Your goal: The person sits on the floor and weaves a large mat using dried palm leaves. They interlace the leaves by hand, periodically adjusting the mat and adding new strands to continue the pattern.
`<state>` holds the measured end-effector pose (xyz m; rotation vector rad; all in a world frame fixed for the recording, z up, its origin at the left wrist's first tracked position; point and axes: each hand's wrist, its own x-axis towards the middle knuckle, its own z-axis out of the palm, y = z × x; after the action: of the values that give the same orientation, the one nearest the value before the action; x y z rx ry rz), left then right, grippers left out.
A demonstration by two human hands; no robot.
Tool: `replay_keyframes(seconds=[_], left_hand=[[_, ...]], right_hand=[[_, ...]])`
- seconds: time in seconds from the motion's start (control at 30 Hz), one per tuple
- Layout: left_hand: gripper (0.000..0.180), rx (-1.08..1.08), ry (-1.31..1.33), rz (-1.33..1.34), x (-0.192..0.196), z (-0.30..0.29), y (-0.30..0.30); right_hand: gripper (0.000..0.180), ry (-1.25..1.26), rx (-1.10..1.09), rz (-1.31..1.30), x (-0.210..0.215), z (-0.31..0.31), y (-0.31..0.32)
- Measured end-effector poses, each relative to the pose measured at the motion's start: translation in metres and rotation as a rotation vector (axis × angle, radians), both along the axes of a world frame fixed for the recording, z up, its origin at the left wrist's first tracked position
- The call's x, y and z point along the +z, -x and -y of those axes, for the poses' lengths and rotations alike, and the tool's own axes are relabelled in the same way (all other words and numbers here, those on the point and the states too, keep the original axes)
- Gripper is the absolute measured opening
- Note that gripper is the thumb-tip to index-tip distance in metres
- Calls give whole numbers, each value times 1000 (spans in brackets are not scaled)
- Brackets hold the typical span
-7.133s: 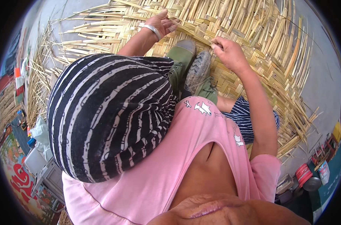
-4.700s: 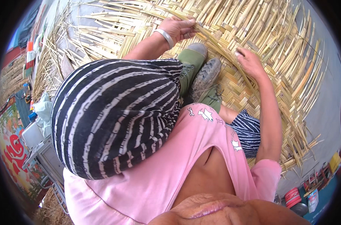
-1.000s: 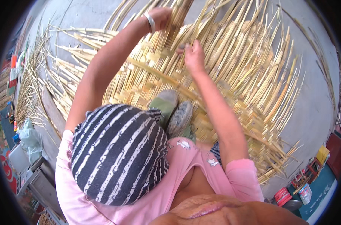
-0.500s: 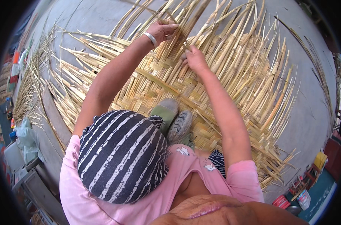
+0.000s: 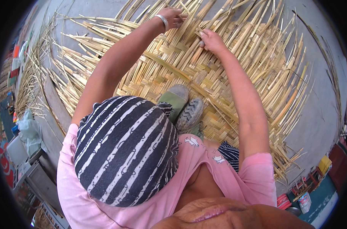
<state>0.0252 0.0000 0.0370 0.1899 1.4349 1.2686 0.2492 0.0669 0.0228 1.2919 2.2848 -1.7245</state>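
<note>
A large mat of flat split-reed strips [image 5: 219, 131] spreads under my feet, its middle tightly plaited and its far and side ends loose. Up at the far edge, my left hand [image 5: 173, 17] reaches in among the standing strips with its fingers stretched out; the fingertips touch or lie just behind some reeds. My right hand [image 5: 213, 41] is a little nearer and to the right, thumb and fingers pinched on the end of a reed strip [image 5: 198, 32]. One long strip [image 5: 167, 65] lies slantwise over the weave, between my hands and my feet.
My two feet in worn shoes [image 5: 190, 112] stand on the mat. Loose thin reeds [image 5: 32, 87] lie on the grey floor at the left, and more [image 5: 326, 65] at the right. A plastic bag [image 5: 29, 129] sits at the left, a yellow box [image 5: 325, 164] at lower right.
Both hands have moved up and slightly right in the picture, as the whole view shifted. The long strips raised between them have come down, and my left fingers have straightened.
</note>
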Motion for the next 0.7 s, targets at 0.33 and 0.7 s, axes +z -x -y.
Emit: replay_keyframes(seconds=[0.33, 0.7], left_hand=[[29, -15, -156, 12, -5, 12, -8], [28, 55, -105, -144, -17, 41, 4]], right_hand=[[34, 148, 38, 24, 2, -11, -1], [32, -188, 106, 145, 5, -5, 7]])
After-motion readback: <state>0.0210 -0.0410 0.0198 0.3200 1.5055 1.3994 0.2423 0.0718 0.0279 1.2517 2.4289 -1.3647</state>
